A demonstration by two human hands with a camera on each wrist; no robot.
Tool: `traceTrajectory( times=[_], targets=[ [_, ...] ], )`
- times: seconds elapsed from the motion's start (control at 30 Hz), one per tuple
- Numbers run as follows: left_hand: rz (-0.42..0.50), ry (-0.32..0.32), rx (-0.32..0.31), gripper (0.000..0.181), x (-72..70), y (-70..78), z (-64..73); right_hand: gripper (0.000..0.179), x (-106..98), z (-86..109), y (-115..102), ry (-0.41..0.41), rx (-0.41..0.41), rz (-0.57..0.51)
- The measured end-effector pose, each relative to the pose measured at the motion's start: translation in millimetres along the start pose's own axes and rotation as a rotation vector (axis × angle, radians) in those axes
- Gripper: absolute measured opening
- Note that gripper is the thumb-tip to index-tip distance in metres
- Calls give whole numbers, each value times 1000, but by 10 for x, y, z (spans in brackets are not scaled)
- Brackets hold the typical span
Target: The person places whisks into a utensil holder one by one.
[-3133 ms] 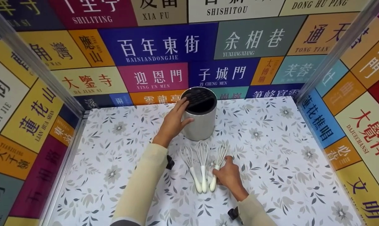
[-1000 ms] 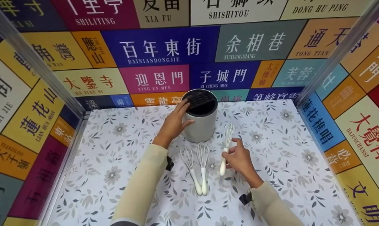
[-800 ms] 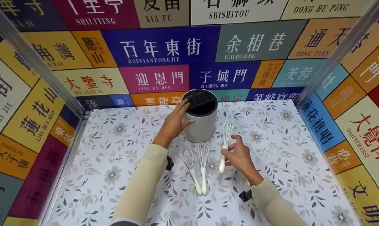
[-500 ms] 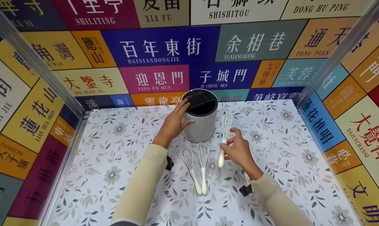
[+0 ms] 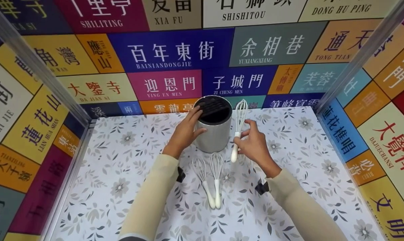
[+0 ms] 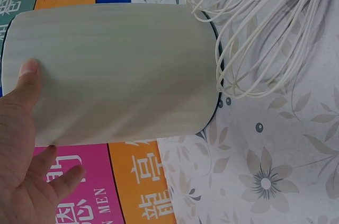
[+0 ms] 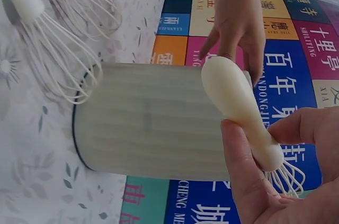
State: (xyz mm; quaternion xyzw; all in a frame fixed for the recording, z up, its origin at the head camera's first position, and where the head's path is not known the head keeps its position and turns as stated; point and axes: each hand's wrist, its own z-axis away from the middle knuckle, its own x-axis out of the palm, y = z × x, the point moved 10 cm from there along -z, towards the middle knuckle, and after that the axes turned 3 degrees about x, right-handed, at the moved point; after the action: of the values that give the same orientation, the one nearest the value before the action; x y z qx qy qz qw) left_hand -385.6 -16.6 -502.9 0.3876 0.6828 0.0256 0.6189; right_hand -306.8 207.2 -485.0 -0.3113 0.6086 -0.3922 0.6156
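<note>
A pale grey cylindrical utensil holder [image 5: 212, 138] stands upright near the back wall, its black insert part slatted, part a dark opening. My left hand [image 5: 183, 135] rests against its left side, fingers fairly straight at the rim and thumb [image 6: 29, 73] on the wall. Thumb and fingers of my right hand [image 5: 255, 144] pinch a white whisk [image 7: 233, 89] by its handle. That whisk is raised just right of the holder, wires up, level with the rim in the head view. Two more white whisks, one left [image 5: 208, 194] and one right [image 5: 217, 192], lie in front of the holder.
The table [image 5: 121, 204] wears a white cloth with grey leaves and flowers. Behind it rises a back wall [image 5: 172, 50] of colourful sign panels, with similar side walls. Clear corner posts [image 5: 359, 57] stand at both sides.
My right hand has picked up the rightmost whisk from the table and carried it up and back beside the holder. The left hand stays at the holder.
</note>
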Motion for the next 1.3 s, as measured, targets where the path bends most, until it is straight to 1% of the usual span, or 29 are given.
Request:
traceTrajectory(
  times=[0.23,0.4,0.63,0.73,0.93,1.1,1.3],
  targets=[
    [5,3,-6,77,-7,-12,13,74,-96,-154,-281,26,-40,-20],
    [9,-8,-16,77,-4,-22,12,75,-160,-246,-490,56,-99,-33],
    [13,-10,-19,76,2,-30,9,74,-207,-357,-705,102,-172,-50],
    [8,-7,-19,76,2,-28,12,73,-229,-412,-788,135,-194,-65],
    [3,4,-6,75,-6,-12,16,72,-258,-504,-961,227,-273,-24],
    [-6,9,8,76,-9,4,17,73,-221,-576,-1007,252,-309,-33],
    [-11,5,0,76,-7,-1,7,74,-143,-679,-929,255,-314,-12]
  ],
)
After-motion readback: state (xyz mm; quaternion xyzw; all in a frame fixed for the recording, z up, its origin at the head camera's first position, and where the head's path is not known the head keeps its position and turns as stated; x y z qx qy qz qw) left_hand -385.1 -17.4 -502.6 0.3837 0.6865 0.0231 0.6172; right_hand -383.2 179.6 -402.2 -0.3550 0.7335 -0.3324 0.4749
